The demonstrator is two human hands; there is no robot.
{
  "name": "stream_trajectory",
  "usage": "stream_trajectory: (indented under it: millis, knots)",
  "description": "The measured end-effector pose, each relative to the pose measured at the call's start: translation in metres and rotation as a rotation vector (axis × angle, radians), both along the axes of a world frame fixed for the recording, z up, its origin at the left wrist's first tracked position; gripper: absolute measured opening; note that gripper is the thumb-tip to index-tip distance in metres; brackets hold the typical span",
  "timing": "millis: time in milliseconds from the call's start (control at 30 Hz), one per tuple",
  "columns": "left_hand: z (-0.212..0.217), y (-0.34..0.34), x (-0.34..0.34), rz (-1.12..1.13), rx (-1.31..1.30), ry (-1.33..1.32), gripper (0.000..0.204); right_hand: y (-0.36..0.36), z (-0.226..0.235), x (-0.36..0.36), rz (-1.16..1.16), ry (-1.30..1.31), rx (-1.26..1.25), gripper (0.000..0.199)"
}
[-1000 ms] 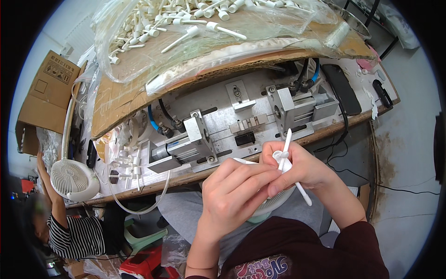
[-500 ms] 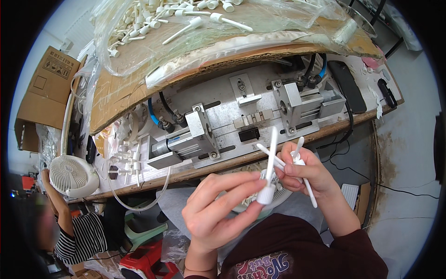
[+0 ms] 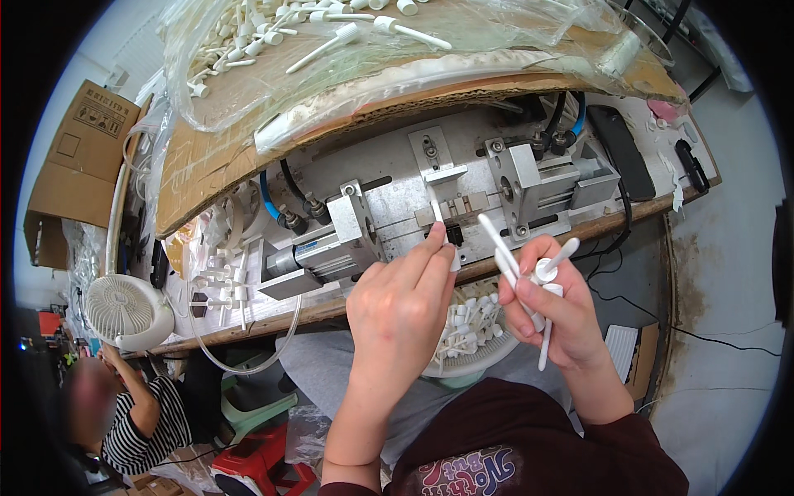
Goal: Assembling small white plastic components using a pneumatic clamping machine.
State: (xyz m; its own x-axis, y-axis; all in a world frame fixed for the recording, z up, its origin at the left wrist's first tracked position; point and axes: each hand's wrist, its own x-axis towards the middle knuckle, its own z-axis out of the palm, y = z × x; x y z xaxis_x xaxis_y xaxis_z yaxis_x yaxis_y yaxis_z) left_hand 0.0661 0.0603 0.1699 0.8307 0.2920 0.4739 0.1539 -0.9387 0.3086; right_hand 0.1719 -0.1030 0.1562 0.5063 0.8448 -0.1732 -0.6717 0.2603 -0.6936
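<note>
My left hand (image 3: 397, 310) is closed on a white capped stick (image 3: 438, 208), holding it at the small metal holding block (image 3: 463, 205) in the middle of the bench machine. The stick points away from me; my fingers hide most of its cap. Whether it rests in the block I cannot tell. To the right, my right hand (image 3: 562, 318) grips several more white capped sticks (image 3: 496, 240), which fan out in different directions. Below my hands, a pale round basket (image 3: 475, 361) on my lap holds many of the same pieces.
Metal cylinder clamps stand left (image 3: 318, 248) and right (image 3: 538, 186) of the block. A cardboard sheet (image 3: 198, 178) overhead carries loose capped sticks. A black phone (image 3: 620, 153) lies at the right. At the left are a white fan (image 3: 128, 310) and another person in a striped top (image 3: 149, 422).
My left hand has moved forward and left, taking its capped stick to the holding block. My right hand has shifted slightly right, with its bundle turned. The basket shows more.
</note>
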Motion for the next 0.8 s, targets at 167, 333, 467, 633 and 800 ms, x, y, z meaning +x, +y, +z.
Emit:
stream_trajectory:
  millis: [167, 333, 467, 633, 800]
  knots:
    - [0.003, 0.001, -0.001, -0.037, 0.046, 0.058, 0.017, 0.002, 0.000, -0.004, -0.122, -0.075, -0.032, 0.019]
    - [-0.001, -0.002, -0.003, -0.013, -0.041, 0.000, 0.028, 0.006, 0.001, -0.010, -0.291, -0.174, -0.067, 0.022]
    - [0.005, -0.017, -0.014, -0.210, -0.258, -0.169, 0.036, 0.010, 0.002, -0.014, -0.354, -0.229, -0.127, 0.028]
    - [0.005, -0.035, -0.012, -0.225, -0.174, -0.168, 0.039, 0.021, 0.005, -0.029, -0.351, -0.330, -0.230, 0.032]
    - [0.004, -0.031, -0.019, -0.219, -0.226, -0.181, 0.034, 0.020, -0.001, -0.027, -0.304, -0.347, -0.190, 0.031]
